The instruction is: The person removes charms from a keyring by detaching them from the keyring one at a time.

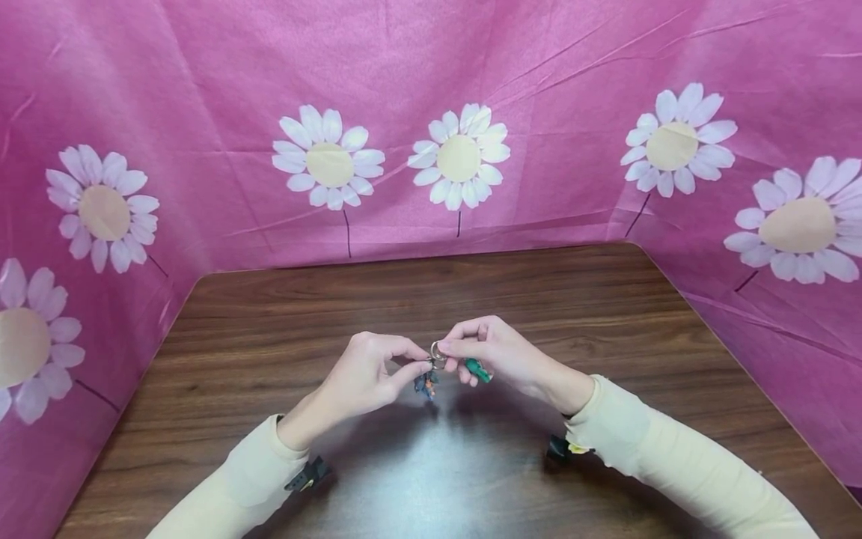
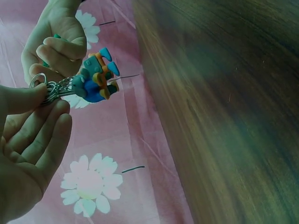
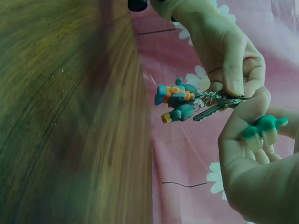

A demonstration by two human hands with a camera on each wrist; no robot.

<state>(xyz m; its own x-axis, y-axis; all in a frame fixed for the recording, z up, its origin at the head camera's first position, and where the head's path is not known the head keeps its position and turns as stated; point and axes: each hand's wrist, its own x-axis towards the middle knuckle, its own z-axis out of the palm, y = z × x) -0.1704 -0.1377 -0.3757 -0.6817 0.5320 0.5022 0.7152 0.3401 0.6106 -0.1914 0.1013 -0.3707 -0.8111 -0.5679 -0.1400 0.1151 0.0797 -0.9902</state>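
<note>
Room above tabletop [image 1: 269, 314]; curtain [image 1: 397, 67] behind, both sides

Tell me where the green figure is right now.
In the head view, the green figure is slightly right of centre, against the right hand, to the right of the metal ring and the blue-and-orange figures.

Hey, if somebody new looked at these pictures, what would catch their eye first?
Probably the bright pink cloth with white daisies, rising behind and beside the brown table in the head view. Next, over the table's middle, the left hand and right hand pinch metal rings, with small colourful figures hanging from chains. A green figure shows within the right hand.
</note>
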